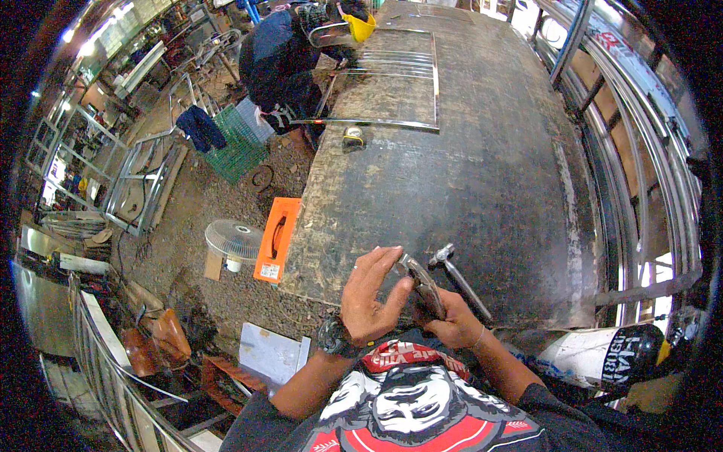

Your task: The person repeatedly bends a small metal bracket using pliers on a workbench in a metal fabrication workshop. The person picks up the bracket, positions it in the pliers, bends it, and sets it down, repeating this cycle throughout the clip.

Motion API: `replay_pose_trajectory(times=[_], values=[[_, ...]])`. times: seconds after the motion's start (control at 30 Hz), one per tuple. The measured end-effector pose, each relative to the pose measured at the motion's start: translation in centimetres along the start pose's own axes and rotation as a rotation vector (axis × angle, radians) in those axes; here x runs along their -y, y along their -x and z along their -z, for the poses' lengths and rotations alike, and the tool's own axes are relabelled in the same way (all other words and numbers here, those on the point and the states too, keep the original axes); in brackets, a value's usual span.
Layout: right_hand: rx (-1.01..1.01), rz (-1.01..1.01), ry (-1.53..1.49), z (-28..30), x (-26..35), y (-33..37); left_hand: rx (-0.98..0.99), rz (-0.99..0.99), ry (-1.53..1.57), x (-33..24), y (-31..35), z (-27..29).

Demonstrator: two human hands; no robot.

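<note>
At the near end of the dark worktable point(482, 188), my right hand point(454, 320) grips a curved silvery metal tool that looks like locking pliers point(428, 290). Its upper end points away from me and to the left. My left hand point(373, 297), with a dark watch on its wrist, is beside the pliers. Its fingers are stretched out and the thumb stands apart. The left fingertips are close to the tool's upper end; whether they touch it I cannot tell. Just right of the pliers a hammer point(465, 285) lies on the table, its head pointing away.
A shiny metal frame with several bars point(437, 98) lies farther up the table, a tape measure point(352, 138) near it. A co-worker point(279, 64) with a yellow helmet bends over it. Left are an orange case point(276, 239) and a fan point(233, 237); right, a gas cylinder point(595, 354).
</note>
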State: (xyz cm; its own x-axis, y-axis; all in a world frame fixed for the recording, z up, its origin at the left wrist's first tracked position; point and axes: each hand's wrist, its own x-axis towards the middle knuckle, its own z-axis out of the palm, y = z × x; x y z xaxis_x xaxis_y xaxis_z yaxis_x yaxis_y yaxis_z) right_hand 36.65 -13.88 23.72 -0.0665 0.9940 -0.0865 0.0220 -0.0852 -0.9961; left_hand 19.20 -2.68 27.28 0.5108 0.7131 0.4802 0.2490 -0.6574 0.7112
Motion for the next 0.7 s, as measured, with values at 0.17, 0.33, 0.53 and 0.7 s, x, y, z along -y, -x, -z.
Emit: replay_pose_trajectory(times=[0.17,0.33,0.53,0.7], values=[[-0.046,0.024,-0.027,0.0,0.0,-0.4,0.031,0.269,0.091,-1.3,0.4,-0.4],[-0.025,-0.04,0.017,0.5,0.5,-0.4,0.002,0.318,0.25,-1.1,-0.2,-0.9],[0.049,-0.046,-0.025,0.7,1.8,-0.2,0.151,0.279,0.367,1.9,-1.5,0.7],[0.064,-0.043,-0.029,0.9,0.4,-0.2,0.192,0.346,0.43,2.5,-1.6,0.6]])
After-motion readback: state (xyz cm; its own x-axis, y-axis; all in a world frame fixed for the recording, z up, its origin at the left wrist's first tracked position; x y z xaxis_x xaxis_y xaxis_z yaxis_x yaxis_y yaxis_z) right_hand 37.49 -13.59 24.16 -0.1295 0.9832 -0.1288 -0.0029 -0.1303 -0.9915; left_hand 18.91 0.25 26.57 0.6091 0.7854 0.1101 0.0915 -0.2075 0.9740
